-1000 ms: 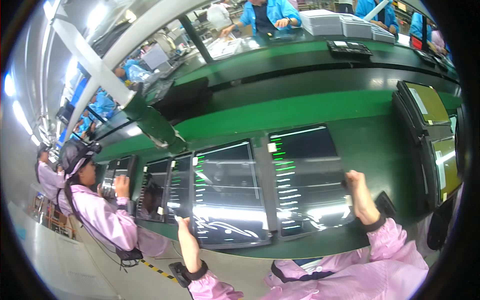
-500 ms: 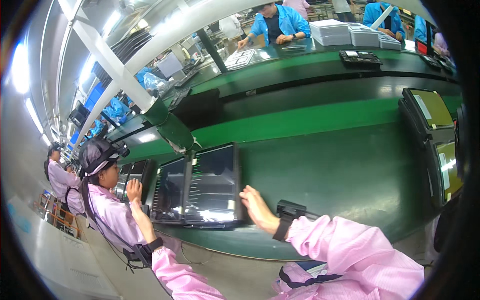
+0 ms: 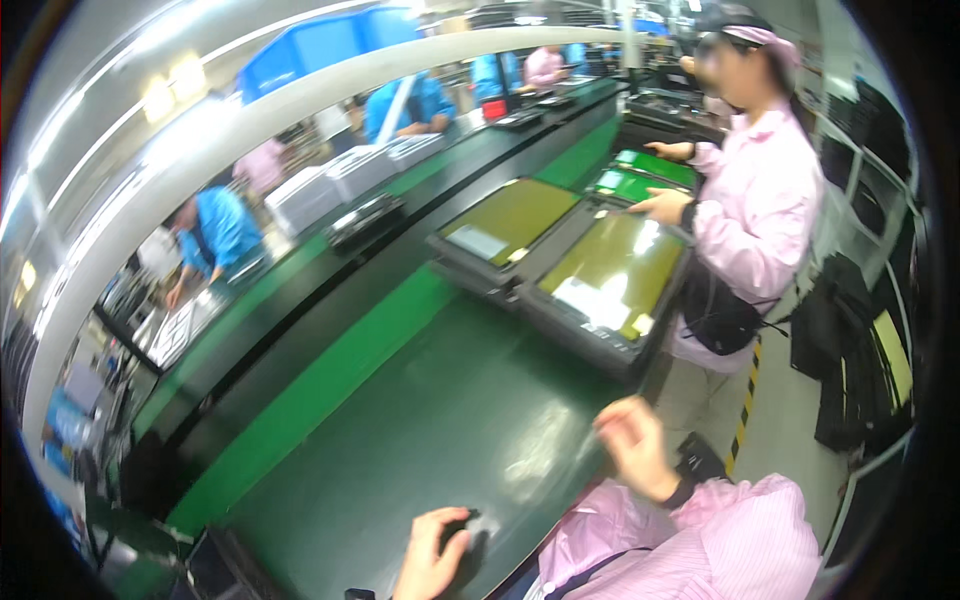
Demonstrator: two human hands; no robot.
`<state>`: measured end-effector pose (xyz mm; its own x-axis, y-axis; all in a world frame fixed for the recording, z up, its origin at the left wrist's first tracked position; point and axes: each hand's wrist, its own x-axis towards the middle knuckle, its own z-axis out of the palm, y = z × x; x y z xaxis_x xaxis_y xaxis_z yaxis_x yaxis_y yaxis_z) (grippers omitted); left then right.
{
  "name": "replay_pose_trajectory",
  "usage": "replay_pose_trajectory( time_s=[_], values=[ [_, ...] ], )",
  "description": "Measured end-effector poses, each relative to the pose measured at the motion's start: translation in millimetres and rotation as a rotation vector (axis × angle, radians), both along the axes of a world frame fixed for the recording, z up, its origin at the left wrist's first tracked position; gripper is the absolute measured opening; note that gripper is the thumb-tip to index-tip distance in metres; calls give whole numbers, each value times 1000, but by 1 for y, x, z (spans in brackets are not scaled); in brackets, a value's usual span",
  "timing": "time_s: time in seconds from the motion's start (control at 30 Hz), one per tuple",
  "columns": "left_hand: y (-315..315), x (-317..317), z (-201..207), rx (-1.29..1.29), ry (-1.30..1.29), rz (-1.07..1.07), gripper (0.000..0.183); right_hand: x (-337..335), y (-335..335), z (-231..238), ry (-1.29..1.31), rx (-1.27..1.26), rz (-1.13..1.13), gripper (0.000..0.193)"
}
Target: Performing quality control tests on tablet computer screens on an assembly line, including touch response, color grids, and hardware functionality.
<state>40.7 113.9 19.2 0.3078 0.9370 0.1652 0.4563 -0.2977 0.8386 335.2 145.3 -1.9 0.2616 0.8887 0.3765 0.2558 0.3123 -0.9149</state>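
Note:
Low over the green table (image 3: 380,440), my left hand (image 3: 433,555) is open and holds nothing, its thumb apart from the fingers. A dark shadow falls on the tabletop beside it. By the table's near edge, my right hand (image 3: 636,447) hovers with loosely bent fingers, slightly blurred and with nothing in them. Beyond my right hand, two black trays or frames bear shiny yellow-green panels: one farther panel (image 3: 515,218) and one nearer panel (image 3: 612,268). Neither of my hands touches them.
On the right, a co-worker in pink reaches over bright green panels (image 3: 645,168). A white bar (image 3: 190,165) crosses above the table. Stacked pale trays (image 3: 335,180) stand on the far bench. Part of a black panel (image 3: 225,568) shows at lower left.
The view has swung right, bringing the yellow-green panels closer to the middle. My hands have left the black-screened panels, which are mostly out of sight now.

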Motion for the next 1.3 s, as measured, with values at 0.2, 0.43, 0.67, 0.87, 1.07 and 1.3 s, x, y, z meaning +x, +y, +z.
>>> replay_pose_trajectory(
  time_s=[0.2,0.43,0.67,0.87,1.07,1.3],
  values=[
    [61,97,-6,-269,-22,-464,30,146,16,13,640,12,-128,21],
    [104,202,-5,-663,-672,-286,32,99,21,17,922,-101,150,28],
    [127,242,-27,-698,-1044,-83,21,90,21,8,912,-120,170,29],
    [129,252,-14,-702,-1083,-71,20,91,26,-5,952,-104,277,29],
    [109,191,1,-521,-996,133,5,100,14,-12,951,-276,441,45],
    [71,49,2,-448,-1058,423,42,96,21,-16,1617,-212,657,90]
  ],
)
